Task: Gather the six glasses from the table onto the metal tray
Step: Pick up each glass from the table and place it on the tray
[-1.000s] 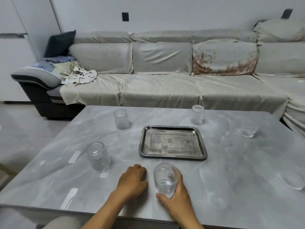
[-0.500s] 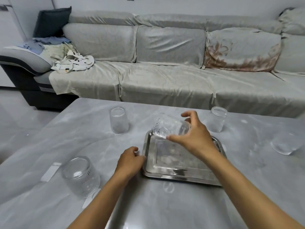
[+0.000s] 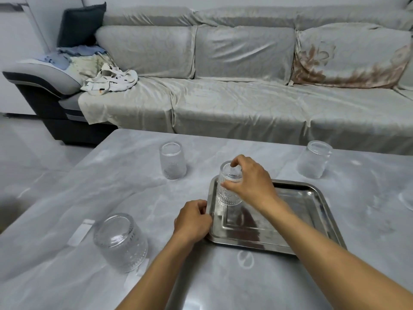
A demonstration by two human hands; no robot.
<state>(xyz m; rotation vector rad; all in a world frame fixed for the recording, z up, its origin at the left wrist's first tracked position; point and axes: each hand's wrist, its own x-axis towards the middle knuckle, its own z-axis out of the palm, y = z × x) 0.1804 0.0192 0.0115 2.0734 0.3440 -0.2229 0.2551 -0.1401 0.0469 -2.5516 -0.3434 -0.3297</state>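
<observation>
Ribbed glass (image 3: 228, 193) inverted on metal tray (image 3: 312, 211)

No text, label, brand, number or sign can be read anywhere in view. The pale rectangular strips (image 3: 81, 232) stuck on the grey marbled tabletop (image 3: 125, 189) are blank, and the clear ribbed glasses and the rectangular metal tray (image 3: 321, 211) carry no legible markings.

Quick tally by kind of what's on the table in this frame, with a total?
Clear ribbed glasses fully in view: 4, namely on the tray, near left, far left, far right
Rectangular metal tray: 1
Total: 5
A faint curved glassy edge at the right border may be another glass; cannot tell.
</observation>
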